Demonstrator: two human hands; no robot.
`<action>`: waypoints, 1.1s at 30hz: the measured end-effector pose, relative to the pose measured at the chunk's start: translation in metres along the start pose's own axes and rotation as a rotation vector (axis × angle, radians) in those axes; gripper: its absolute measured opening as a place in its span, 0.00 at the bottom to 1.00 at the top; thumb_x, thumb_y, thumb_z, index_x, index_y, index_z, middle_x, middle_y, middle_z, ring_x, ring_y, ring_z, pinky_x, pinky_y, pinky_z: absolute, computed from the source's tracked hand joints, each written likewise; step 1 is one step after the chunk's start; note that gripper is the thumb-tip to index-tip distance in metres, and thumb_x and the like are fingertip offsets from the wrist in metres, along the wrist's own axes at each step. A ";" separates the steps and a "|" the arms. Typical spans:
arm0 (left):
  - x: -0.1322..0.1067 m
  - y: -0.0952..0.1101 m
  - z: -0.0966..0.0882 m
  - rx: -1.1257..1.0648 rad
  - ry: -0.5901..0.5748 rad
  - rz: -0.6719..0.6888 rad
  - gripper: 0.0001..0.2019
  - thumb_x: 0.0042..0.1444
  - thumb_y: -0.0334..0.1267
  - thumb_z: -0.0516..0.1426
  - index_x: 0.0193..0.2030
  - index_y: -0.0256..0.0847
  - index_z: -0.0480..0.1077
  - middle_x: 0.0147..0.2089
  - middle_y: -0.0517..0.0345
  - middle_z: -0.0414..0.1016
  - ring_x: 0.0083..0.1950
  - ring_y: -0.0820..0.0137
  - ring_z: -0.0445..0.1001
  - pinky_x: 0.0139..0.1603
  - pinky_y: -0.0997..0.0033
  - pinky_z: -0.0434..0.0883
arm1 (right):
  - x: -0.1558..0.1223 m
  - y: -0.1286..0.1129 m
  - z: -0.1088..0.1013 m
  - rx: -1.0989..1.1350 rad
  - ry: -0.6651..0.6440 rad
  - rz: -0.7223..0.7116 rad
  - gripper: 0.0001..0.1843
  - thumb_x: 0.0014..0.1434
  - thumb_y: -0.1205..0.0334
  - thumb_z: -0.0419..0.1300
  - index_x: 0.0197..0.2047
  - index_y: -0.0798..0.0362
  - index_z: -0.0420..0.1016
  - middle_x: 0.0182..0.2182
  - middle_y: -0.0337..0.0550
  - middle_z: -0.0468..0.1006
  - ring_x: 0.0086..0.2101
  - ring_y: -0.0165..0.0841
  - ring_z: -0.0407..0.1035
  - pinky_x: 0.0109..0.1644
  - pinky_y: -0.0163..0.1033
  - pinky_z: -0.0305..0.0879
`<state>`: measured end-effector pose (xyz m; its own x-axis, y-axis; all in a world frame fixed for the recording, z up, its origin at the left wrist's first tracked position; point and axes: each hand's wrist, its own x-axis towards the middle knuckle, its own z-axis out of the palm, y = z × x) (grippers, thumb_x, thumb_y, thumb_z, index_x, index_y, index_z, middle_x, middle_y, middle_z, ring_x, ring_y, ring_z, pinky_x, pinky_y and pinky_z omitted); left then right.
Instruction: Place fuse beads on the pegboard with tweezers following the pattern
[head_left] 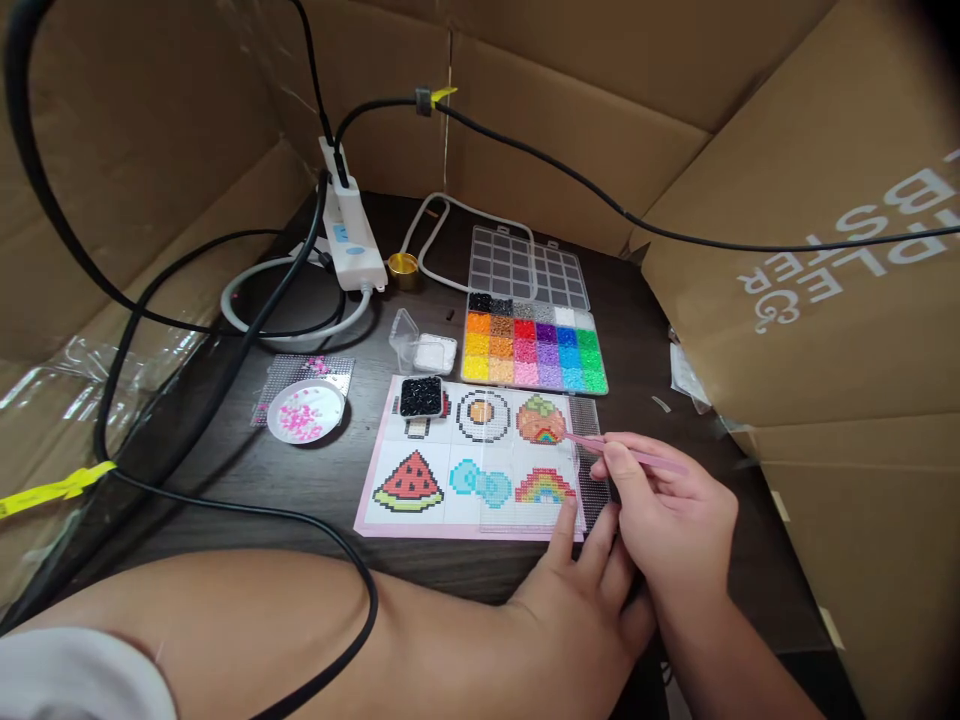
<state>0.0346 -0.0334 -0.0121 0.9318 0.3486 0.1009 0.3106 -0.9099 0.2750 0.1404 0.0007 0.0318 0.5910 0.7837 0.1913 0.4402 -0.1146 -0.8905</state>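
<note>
My right hand (671,515) pinches pink tweezers (645,458), whose tips point left to a small rainbow of beads (551,436) over the persimmon-like picture. A clear pegboard (495,515) covers the right part of the pattern sheet (454,515), which shows a watermelon slice, a bow, an egg and a larger rainbow. Spread fingers of my left hand (585,610) lie at the near right edge of the board and sheet. Whether the tweezer tips grip a bead is too small to tell. A small box of black beads (421,397) stands on the sheet's upper left.
Behind the sheet lies an open bead case (534,345) with many colours. A white dish of pink beads (306,412) rests on another pegboard (274,373) at left. A power strip (351,235), black cables (262,310) and cardboard walls (570,80) surround the table.
</note>
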 end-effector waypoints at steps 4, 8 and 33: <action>0.001 0.001 -0.001 -0.023 -0.035 -0.001 0.29 0.58 0.47 0.55 0.67 0.47 0.64 0.74 0.44 0.53 0.76 0.41 0.36 0.68 0.29 0.33 | 0.003 0.008 -0.004 0.011 -0.018 0.045 0.09 0.57 0.59 0.66 0.34 0.57 0.83 0.28 0.46 0.83 0.28 0.31 0.78 0.33 0.31 0.76; 0.001 0.000 -0.001 -0.035 -0.052 -0.015 0.29 0.60 0.47 0.53 0.68 0.46 0.61 0.74 0.43 0.50 0.76 0.41 0.37 0.68 0.30 0.38 | 0.007 0.017 -0.005 0.107 -0.126 0.127 0.11 0.57 0.56 0.66 0.35 0.57 0.82 0.25 0.44 0.81 0.28 0.31 0.77 0.32 0.32 0.74; 0.000 0.000 -0.007 -0.022 -0.017 -0.040 0.28 0.62 0.46 0.51 0.69 0.46 0.60 0.74 0.44 0.52 0.76 0.45 0.40 0.68 0.34 0.42 | 0.025 0.021 -0.001 0.590 -0.130 0.445 0.13 0.45 0.61 0.74 0.31 0.59 0.77 0.20 0.43 0.77 0.20 0.27 0.69 0.23 0.32 0.71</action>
<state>0.0337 -0.0321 -0.0055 0.9218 0.3807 0.0736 0.3437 -0.8901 0.2992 0.1647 0.0173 0.0185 0.5278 0.8098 -0.2561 -0.2787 -0.1197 -0.9529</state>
